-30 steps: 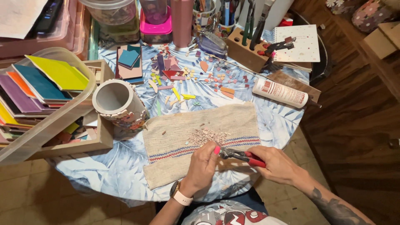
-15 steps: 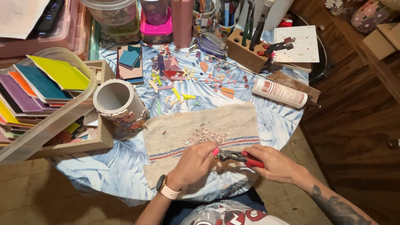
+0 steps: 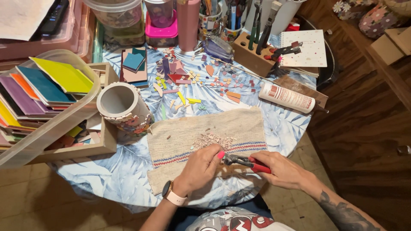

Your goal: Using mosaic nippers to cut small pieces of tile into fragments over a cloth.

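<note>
My right hand [image 3: 280,170] grips red-handled tile nippers [image 3: 246,162] over a beige cloth [image 3: 209,141] with red and blue stripes. My left hand [image 3: 200,167] is closed at the nippers' jaws, fingers pinched together as if on a small piece; the piece itself is hidden. Just beyond both hands lies a small heap of pale pink tile chips [image 3: 212,140] on the cloth. A white watch band sits on my left wrist.
A pot partly covered in mosaic [image 3: 122,107] lies on its side left of the cloth. A clear tub of coloured tiles [image 3: 40,92], a white glue bottle [image 3: 289,97], scattered tile bits [image 3: 188,81], a wooden tool block [image 3: 252,55], a notebook [image 3: 304,48] and jars crowd the round table.
My left hand has drawn slightly back and left along the cloth, and its wrist shows more. The right hand and nippers have hardly moved.
</note>
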